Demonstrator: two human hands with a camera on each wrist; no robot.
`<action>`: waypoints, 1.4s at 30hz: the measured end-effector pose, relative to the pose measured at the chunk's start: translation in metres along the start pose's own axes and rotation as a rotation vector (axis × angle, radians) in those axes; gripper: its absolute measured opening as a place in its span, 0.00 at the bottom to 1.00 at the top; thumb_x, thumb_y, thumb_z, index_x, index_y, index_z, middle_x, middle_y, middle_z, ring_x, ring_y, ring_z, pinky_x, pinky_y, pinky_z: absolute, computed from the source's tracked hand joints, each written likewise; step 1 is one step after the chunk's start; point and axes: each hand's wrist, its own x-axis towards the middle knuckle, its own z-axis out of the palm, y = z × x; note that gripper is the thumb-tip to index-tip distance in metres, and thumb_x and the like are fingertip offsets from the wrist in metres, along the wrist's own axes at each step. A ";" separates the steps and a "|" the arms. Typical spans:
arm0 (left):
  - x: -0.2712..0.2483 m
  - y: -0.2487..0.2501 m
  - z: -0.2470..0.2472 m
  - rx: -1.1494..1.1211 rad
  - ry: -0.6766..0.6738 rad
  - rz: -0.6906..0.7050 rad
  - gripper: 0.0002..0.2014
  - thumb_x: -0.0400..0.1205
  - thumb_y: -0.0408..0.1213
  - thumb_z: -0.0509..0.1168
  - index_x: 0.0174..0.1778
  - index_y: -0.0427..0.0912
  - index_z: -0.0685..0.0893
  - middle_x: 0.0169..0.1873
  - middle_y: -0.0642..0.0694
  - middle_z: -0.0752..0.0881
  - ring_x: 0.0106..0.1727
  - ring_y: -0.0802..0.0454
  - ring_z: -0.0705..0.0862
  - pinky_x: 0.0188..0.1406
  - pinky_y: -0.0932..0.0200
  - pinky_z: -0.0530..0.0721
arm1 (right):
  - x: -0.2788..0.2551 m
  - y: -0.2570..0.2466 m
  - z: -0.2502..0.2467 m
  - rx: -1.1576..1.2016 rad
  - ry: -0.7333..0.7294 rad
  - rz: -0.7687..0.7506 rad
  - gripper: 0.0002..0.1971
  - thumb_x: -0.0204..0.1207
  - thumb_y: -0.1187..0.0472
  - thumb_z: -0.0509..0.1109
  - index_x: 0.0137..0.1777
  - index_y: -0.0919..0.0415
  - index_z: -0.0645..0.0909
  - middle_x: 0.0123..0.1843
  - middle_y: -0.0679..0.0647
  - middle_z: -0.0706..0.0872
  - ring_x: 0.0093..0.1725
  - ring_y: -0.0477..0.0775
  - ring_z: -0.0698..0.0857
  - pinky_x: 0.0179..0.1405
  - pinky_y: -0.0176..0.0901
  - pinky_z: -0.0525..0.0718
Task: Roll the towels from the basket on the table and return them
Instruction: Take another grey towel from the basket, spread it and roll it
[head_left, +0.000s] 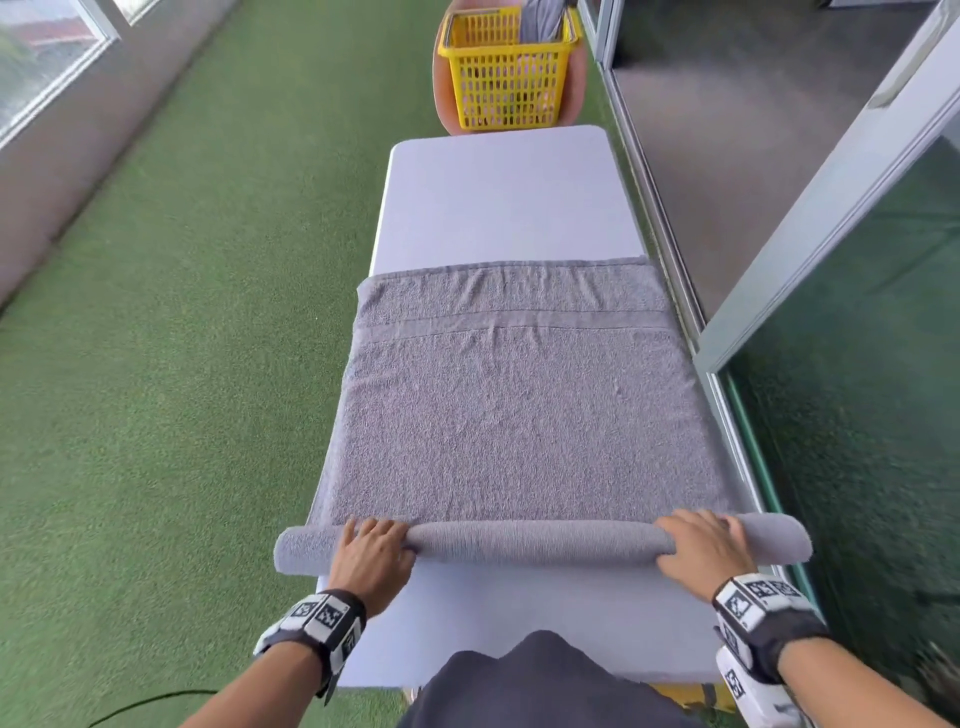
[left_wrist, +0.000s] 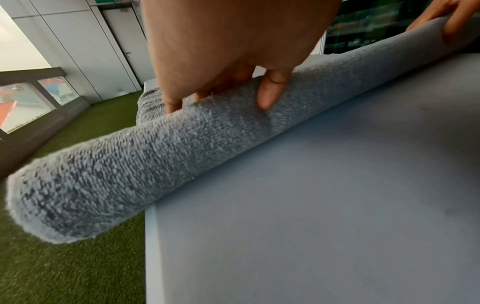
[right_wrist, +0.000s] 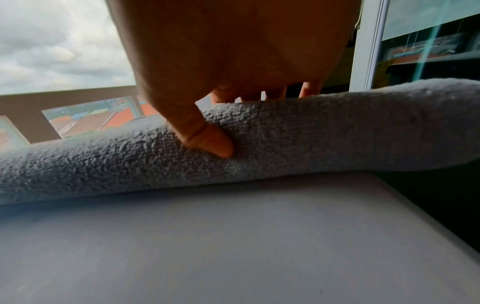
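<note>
Left hand (head_left: 370, 556) and right hand (head_left: 702, 550) palm-down, fingers curled; forearms extended forward.

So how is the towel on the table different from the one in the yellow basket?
The towel on the table lies spread flat with its near edge rolled under both hands; the towel in the basket stands bunched and unrolled. The table towel shows whole; the yellow basket hides most of the other. Both are grey.

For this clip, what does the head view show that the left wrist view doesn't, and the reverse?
Head view only: the yellow basket beyond the table's far end, gray cloth in it, and the unrolled stretch of the gray towel. Left wrist view only: the left thumb pressing the roll's near side and the roll's fuzzy end overhanging the table edge. Both: left hand and right hand on the roll, white table.
</note>
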 end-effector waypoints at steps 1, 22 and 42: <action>0.005 0.000 -0.001 -0.017 0.016 -0.007 0.32 0.76 0.51 0.38 0.71 0.48 0.76 0.67 0.50 0.81 0.70 0.48 0.76 0.79 0.41 0.57 | 0.004 0.000 -0.005 0.031 0.034 0.004 0.24 0.74 0.48 0.60 0.72 0.38 0.71 0.74 0.39 0.72 0.73 0.45 0.69 0.75 0.54 0.57; 0.002 -0.005 0.017 -0.072 0.043 -0.032 0.31 0.82 0.55 0.58 0.78 0.42 0.71 0.76 0.48 0.72 0.79 0.47 0.68 0.80 0.42 0.56 | -0.001 0.002 0.014 0.113 0.096 -0.082 0.29 0.82 0.40 0.55 0.82 0.46 0.62 0.81 0.39 0.64 0.83 0.45 0.59 0.81 0.53 0.43; 0.006 -0.003 0.008 -0.129 -0.048 -0.097 0.06 0.77 0.28 0.62 0.42 0.43 0.82 0.41 0.46 0.86 0.40 0.47 0.81 0.39 0.57 0.74 | -0.001 0.003 0.005 0.101 0.068 -0.052 0.08 0.78 0.55 0.67 0.55 0.46 0.84 0.54 0.46 0.85 0.56 0.53 0.83 0.58 0.47 0.77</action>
